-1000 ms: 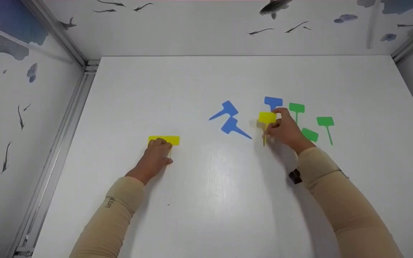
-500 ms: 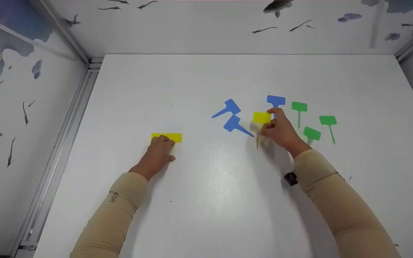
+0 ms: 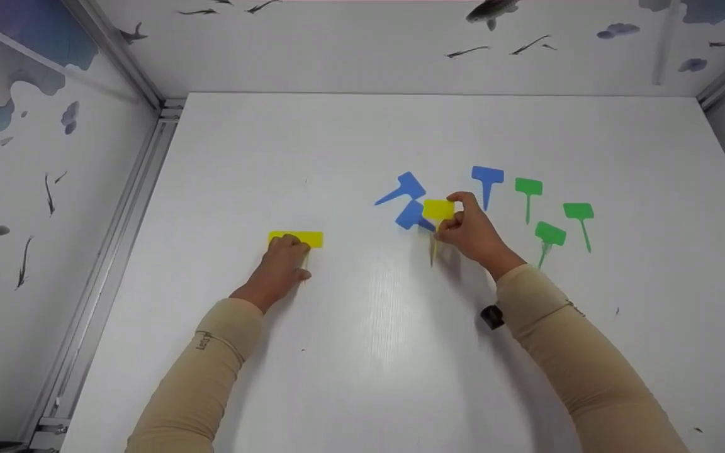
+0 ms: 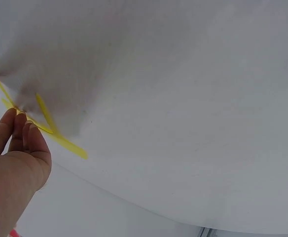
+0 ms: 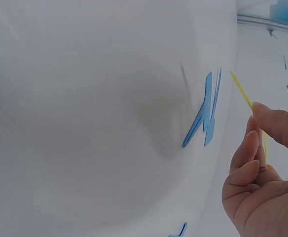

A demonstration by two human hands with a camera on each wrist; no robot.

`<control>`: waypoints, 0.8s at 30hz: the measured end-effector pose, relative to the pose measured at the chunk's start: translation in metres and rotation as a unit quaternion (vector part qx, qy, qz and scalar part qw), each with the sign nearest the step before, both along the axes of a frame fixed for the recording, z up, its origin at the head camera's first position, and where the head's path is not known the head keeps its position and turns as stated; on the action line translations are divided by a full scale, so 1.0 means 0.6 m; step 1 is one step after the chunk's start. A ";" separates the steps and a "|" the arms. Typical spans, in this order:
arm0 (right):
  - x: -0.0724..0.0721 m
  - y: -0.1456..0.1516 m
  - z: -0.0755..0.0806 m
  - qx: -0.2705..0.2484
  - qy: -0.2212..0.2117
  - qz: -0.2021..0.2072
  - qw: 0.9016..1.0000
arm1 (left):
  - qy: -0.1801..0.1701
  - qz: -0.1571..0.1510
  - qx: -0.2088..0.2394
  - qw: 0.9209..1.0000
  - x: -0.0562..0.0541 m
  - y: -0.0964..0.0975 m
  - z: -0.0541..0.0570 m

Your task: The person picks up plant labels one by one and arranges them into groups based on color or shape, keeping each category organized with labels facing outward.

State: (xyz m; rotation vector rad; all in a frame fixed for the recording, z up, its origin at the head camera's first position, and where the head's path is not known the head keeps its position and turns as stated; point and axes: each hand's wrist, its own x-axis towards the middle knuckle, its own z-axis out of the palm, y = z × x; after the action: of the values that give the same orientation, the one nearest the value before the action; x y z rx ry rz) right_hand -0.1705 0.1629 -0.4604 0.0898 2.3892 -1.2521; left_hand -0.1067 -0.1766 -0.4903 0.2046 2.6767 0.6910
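Observation:
In the head view my right hand [image 3: 474, 233] pinches a yellow T-shaped plant label [image 3: 438, 209] between thumb and fingers, its stem pointing down. The label shows thin, edge-on, in the right wrist view [image 5: 242, 89]. It overlaps one of two blue plant labels [image 3: 410, 214] lying on the white table. My left hand [image 3: 277, 267] rests with bent fingers on yellow plant labels [image 3: 316, 240] lying flat at the left, the thumb apart from the fingers. Fingers and thumb touch the yellow pieces [image 4: 70, 147] in the left wrist view; the hand hides part of them.
Another blue plant label [image 3: 487, 179] lies beyond my right hand. Three green plant labels [image 3: 578, 211] are spread to its right. White panels with fish prints [image 3: 491, 11] stand behind and at the left of the table [image 3: 350, 377], with a metal rail [image 3: 129, 207] along the left.
My right hand has moved left with the yellow plant label, away from the upright blue label and towards the two blue ones. My left hand stays on the yellow labels.

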 end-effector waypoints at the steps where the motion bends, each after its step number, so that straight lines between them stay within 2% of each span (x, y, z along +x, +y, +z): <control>1: 0.001 -0.003 -0.001 -0.002 0.002 0.001 1.000 | -0.002 0.002 0.002 1.000 0.000 0.000 0.000; 9: 0.010 -0.028 -0.001 -0.016 0.007 0.007 1.000 | -0.021 0.019 0.003 1.000 -0.003 0.002 0.000; 18: 0.016 -0.060 -0.003 -0.012 0.006 0.016 1.000 | -0.013 0.005 -0.016 1.000 -0.006 0.003 -0.001; 24: 0.021 -0.078 -0.010 -0.016 0.015 0.027 0.999 | -0.014 0.005 -0.013 1.000 -0.003 0.003 0.001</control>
State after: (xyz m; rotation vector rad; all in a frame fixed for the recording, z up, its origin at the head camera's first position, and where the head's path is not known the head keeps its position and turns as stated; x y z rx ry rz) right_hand -0.1580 0.1163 -0.4666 -0.0034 2.3798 -1.2755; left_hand -0.1088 -0.1750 -0.4898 0.1737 2.6606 0.6571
